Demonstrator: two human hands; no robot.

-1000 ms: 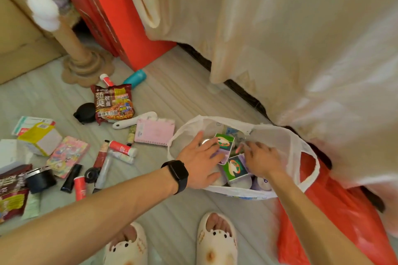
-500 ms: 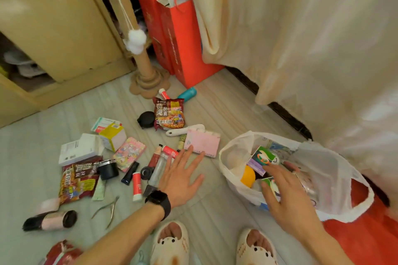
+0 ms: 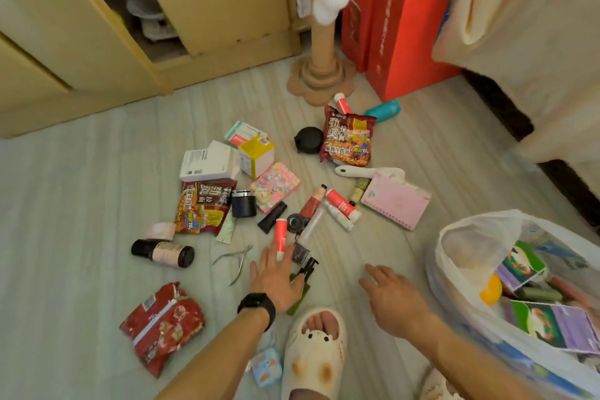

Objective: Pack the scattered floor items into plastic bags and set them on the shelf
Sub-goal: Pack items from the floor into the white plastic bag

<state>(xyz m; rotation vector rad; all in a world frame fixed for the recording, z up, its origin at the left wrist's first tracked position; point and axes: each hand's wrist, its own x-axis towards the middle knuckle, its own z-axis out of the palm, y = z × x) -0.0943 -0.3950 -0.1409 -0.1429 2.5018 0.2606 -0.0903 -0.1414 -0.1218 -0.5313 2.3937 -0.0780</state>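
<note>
Both hands are spread and empty. The left hand point(image 3: 276, 279) hovers over a dark pump bottle point(image 3: 303, 273), a red tube point(image 3: 280, 235) just beyond its fingertips. Best pinch one tube cleanly, then carry it right to the white bag point(image 3: 461, 237) beside the right hand point(image 3: 394, 302).

The floor point(image 3: 97, 191) is pale grey-green with faint stripes. Two noodle packets point(image 3: 349, 140) are dark red with yellow and white print. The notebook point(image 3: 396, 204) is pink, the bottle point(image 3: 383, 110) teal, the plastic bag point(image 3: 461, 237) translucent white, the gift bags point(image 3: 399, 26) bright red, and the slipper point(image 3: 311, 354) cream with brown spots.
</note>
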